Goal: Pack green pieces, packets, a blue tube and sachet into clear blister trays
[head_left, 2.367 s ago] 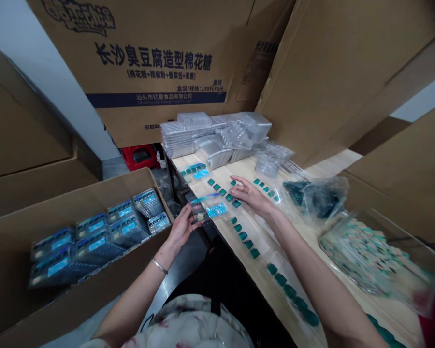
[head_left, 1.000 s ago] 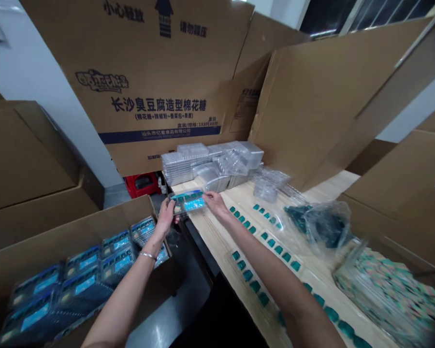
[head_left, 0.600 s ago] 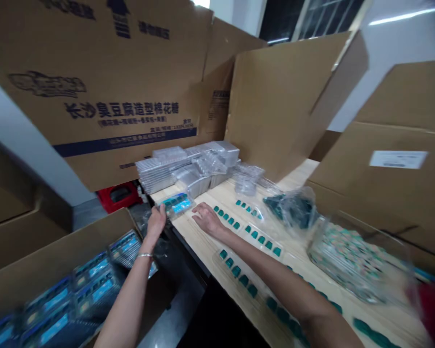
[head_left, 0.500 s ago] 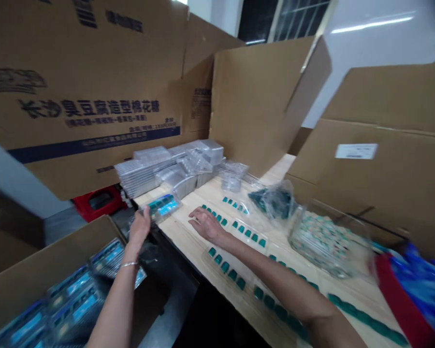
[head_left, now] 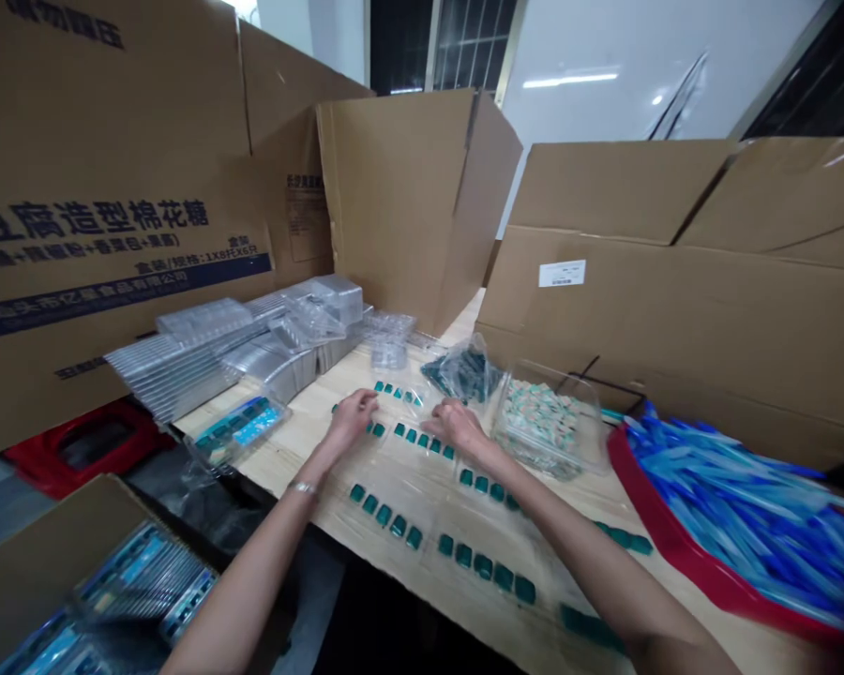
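Observation:
My left hand is over a row of small green pieces, two of which show beside its fingers. Its fingertips are bent together, and whatever they hold is hidden. My right hand hovers at the far end of a clear tray with green pieces, thumb and fingers slightly apart, nothing visible between them. Beyond both hands lies another clear tray of green pieces. Nearer to me, more green pieces sit in rows in clear trays. A filled blue-and-green pack rests at the table's left edge.
Stacked clear plastic trays stand at the back left. Behind my right hand are a bag of green pieces and a clear bin of pale packets. A red basin holds blue sticks. An open carton stands lower left.
My left hand has let go of the filled pack and moved right to the trays. My right hand has moved toward the far end of the tray rows. The view has turned right.

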A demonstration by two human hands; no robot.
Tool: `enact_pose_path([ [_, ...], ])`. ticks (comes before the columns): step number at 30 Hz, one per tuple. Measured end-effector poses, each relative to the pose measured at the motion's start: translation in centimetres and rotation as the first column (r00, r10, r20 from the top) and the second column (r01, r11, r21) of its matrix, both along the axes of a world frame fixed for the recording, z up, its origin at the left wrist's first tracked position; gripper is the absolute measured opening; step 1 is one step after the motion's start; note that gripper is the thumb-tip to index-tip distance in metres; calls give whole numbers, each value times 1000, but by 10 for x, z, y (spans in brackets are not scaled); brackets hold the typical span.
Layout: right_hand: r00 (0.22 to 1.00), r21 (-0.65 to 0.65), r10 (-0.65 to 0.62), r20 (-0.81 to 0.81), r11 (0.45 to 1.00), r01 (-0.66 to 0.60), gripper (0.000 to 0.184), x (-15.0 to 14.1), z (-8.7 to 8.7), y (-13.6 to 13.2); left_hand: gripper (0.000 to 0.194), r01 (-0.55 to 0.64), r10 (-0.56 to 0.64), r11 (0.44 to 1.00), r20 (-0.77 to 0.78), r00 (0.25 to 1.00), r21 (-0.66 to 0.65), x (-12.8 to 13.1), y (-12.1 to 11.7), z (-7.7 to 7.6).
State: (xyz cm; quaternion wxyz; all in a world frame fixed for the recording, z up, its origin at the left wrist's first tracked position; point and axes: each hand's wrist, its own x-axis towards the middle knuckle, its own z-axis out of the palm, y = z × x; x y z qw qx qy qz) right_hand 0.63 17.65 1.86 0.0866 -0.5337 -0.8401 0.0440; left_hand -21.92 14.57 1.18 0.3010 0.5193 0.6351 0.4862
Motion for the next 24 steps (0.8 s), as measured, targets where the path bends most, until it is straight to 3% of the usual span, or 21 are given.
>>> enact_pose_path([
  [3, 997, 84, 32, 73, 996, -38, 29, -9, -13, -5, 10, 46, -44, 998, 45, 998, -31, 35, 41, -5],
  [6, 994, 145, 67, 85, 986, -79, 23, -19, -21, -5, 17, 49, -44, 997, 86, 995, -60, 50, 58, -10],
  [13, 992, 152, 117, 37, 981, -122, 28, -28, -32, -2, 34, -9, 20, 998, 206, 978, -58, 50, 55, -16],
  [15, 992, 176, 128, -14, 977, -124, 28, -25, -26, -7, 37, -41, 48, 999, 254, 966, -33, 46, 52, -11],
  [17, 969, 215, 157, -191, 970, -115, 26, -16, -14, -13, 40, -84, 77, 996, 317, 945, 7, 42, 45, -4],
  [18, 926, 226, 178, -333, 968, -105, 24, -10, -6, -17, 41, -100, 85, 995, 354, 931, 25, 40, 39, 0],
  [20, 730, 177, 181, -660, 981, -83, 20, 4, 9, -26, 42, -90, 63, 995, 435, 898, 41, 41, 23, 8],
  [22, 443, 23, 76, -894, 992, -124, 19, 17, 23, -35, 43, 0, -19, 999, 512, 859, 36, 50, 3, 16],
  [24, 154, -127, -93, -984, 964, -233, 20, 27, 32, -46, 46, 178, -160, 983, 637, 754, 36, 66, -18, 23],
])
